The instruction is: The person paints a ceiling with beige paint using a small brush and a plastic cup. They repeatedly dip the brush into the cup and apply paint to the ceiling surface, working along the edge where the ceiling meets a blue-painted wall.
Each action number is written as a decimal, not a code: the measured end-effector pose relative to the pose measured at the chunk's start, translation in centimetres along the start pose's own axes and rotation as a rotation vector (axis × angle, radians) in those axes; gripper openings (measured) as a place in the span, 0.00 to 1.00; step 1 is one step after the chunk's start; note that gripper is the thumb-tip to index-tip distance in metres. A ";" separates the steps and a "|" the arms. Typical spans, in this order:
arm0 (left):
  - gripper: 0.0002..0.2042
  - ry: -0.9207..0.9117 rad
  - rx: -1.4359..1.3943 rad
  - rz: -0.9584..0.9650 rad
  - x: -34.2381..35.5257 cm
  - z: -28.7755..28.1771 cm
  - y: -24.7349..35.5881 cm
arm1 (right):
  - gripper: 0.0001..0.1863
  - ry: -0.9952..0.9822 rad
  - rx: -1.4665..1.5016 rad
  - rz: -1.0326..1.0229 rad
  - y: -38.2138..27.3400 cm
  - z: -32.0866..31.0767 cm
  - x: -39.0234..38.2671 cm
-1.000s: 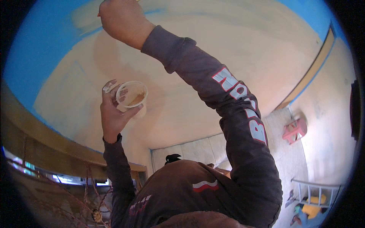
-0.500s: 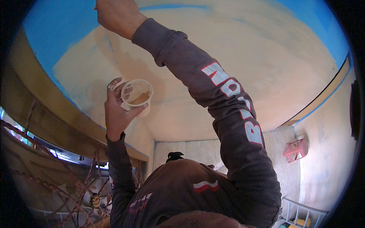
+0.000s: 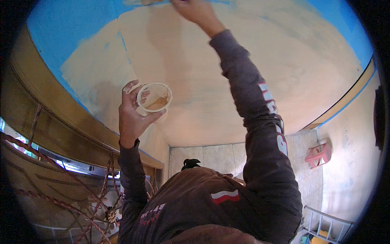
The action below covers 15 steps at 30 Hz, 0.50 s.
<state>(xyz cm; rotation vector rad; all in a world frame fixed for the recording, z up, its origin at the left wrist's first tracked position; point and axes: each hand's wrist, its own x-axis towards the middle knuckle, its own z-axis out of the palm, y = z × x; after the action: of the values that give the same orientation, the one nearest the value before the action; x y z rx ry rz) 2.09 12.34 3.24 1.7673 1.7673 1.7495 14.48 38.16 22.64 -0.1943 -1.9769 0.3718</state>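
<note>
My left hand (image 3: 132, 118) is wrapped round a translucent plastic tub (image 3: 143, 110), tilted so its round mouth shows. Beige paint (image 3: 162, 100) lies in the bottom and streaks its inner wall; pale smears mark my fingers. At the upper edge, my right hand (image 3: 197, 14) reaches up to the painted surface, its fingers closed on what looks like a paintbrush (image 3: 152, 2), blurred and mostly cut off by the picture's edge. The broad surface (image 3: 211, 81) in front of me is beige over most of its area, with blue (image 3: 77, 30) along the far left and right.
A brown beam-like edge (image 3: 44, 93) runs along the left. Twisted reddish-brown bars (image 3: 53, 199) cross the lower left. On the right are a red plastic stool (image 3: 319, 155) and a metal ladder (image 3: 329, 221). Pale tiles (image 3: 217, 157) show behind my body.
My right hand has swept rightward across the top, and a beige streak now shows in the blue left of it. The left hand and tub have shifted slightly right in the picture.
</note>
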 end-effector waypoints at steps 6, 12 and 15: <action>0.49 -0.073 -0.021 0.045 0.8 0.0 -0.1 | 0.13 0.121 0.025 0.033 4.0 -7.5 -4.4; 0.50 -0.125 -0.032 0.038 1.1 -0.2 -0.8 | 0.13 0.206 -0.120 0.080 9.0 -14.9 -7.5; 0.51 -0.132 -0.004 0.027 1.0 -0.6 -0.8 | 0.13 0.233 -0.136 0.014 4.9 -15.0 -8.9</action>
<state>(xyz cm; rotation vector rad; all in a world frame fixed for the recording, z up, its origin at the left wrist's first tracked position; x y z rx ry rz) 0.81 12.91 3.48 1.8664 1.6948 1.6032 31.65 42.66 19.08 -0.3236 -1.7713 0.2131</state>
